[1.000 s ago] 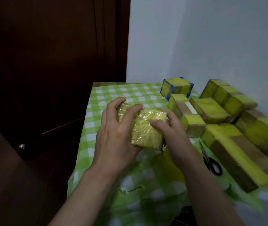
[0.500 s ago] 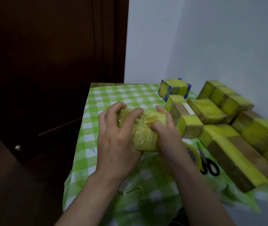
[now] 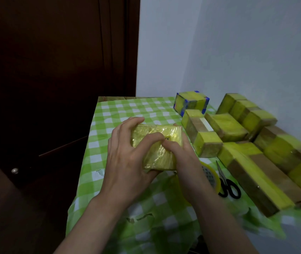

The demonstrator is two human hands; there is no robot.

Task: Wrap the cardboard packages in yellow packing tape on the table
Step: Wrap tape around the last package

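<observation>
Gripping the taped package [image 3: 161,147], both hands [image 3: 127,158] hide its sides

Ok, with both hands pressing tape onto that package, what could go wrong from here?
1. The left hand and right hand hold the package off the tablecloth; the glossy wrap looks slippery, so it might drop.
2. The scissors lie just right of the right wrist, beside the tape roll; reaching back could nick the hand.
</observation>
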